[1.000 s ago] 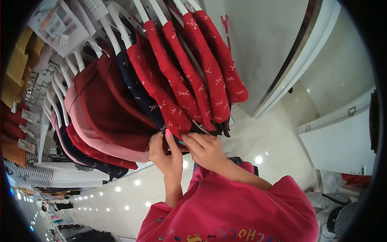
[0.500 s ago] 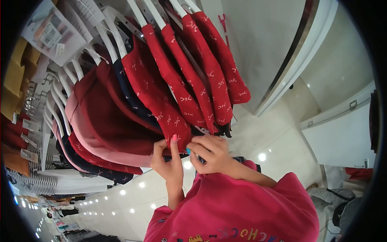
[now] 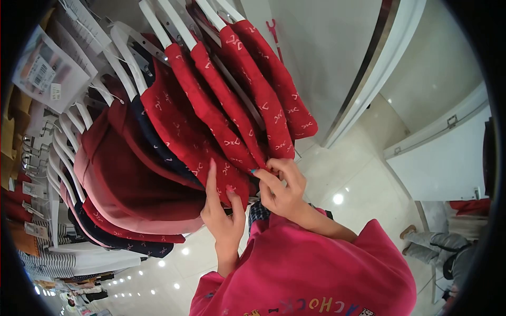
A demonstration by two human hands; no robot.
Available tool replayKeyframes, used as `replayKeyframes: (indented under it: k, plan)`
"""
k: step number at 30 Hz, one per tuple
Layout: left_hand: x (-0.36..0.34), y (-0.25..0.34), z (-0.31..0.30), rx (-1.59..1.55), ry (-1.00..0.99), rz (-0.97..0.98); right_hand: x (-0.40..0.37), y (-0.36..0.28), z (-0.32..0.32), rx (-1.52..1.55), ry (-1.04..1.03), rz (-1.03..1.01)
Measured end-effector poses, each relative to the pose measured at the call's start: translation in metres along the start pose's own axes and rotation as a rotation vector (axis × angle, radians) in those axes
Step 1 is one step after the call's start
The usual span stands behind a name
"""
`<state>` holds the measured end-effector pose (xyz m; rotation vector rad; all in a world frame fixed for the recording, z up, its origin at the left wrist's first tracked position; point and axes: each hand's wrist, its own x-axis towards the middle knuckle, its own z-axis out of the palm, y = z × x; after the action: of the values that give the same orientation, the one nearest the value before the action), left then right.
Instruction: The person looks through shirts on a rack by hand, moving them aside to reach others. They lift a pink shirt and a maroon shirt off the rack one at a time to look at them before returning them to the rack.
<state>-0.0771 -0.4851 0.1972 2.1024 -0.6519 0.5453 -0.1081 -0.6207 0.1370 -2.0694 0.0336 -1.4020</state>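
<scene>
Shop: L hand point(image 3: 224, 213), R hand point(image 3: 283, 188) on 4 red garments point(image 3: 190, 131)

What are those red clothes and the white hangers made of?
The red garments look like soft matte cloth, maybe cotton: they drape and fold, and carry small pale printed marks. The hangers seem to be smooth white plastic, slightly shiny.

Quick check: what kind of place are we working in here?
Most likely a clothing shop: red patterned garments hang on white hangers, and a price tag dangles at left.
</scene>
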Motion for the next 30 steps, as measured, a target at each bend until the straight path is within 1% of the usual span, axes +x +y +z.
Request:
replayKeyframes:
  k: [1, 4, 7, 8, 11, 15, 18, 21, 23, 25, 29, 30]
  plan:
    - [0.003, 0.002, 0.000, -0.022, -0.010, -0.047, 0.000, -0.002, -0.001, 0.010, -0.007, -0.003]
    - [0.005, -0.002, -0.004, 0.108, -0.224, -0.092, -0.002, -0.006, -0.003, 0.046, -0.018, -0.001]
    - [0.003, -0.009, 0.000, 0.099, -0.294, -0.103, -0.008, -0.006, -0.002, 0.101, -0.035, 0.026]
    - [0.004, -0.005, 0.000, 0.117, -0.299, -0.096, -0.008, -0.007, -0.003, 0.123, -0.053, 0.038]
    - [0.001, -0.012, 0.004, 0.018, -0.221, -0.014, -0.009, -0.007, -0.003, 0.184, -0.067, 0.051]
    - [-0.006, -0.014, 0.006, -0.002, -0.223, 0.010, -0.006, -0.009, -0.010, 0.253, -0.063, 0.016]
    - [-0.009, -0.017, 0.006, -0.022, -0.222, 0.038, -0.004, -0.014, -0.020, 0.312, -0.068, 0.059]
    - [-0.009, -0.015, 0.002, -0.023, -0.218, 0.040, 0.014, -0.021, -0.034, 0.291, -0.028, 0.049]
    - [-0.007, -0.008, -0.003, -0.043, -0.250, 0.075, 0.011, -0.022, -0.035, 0.330, -0.089, 0.072]
    - [-0.015, -0.012, 0.003, -0.005, -0.218, 0.120, 0.006, -0.023, -0.028, 0.388, -0.133, 0.092]
    - [-0.017, -0.014, 0.010, 0.003, -0.205, 0.143, 0.011, -0.020, -0.035, 0.493, -0.324, 0.240]
    - [-0.018, -0.017, 0.009, 0.018, -0.212, 0.180, 0.015, -0.019, -0.035, 0.513, -0.329, 0.233]
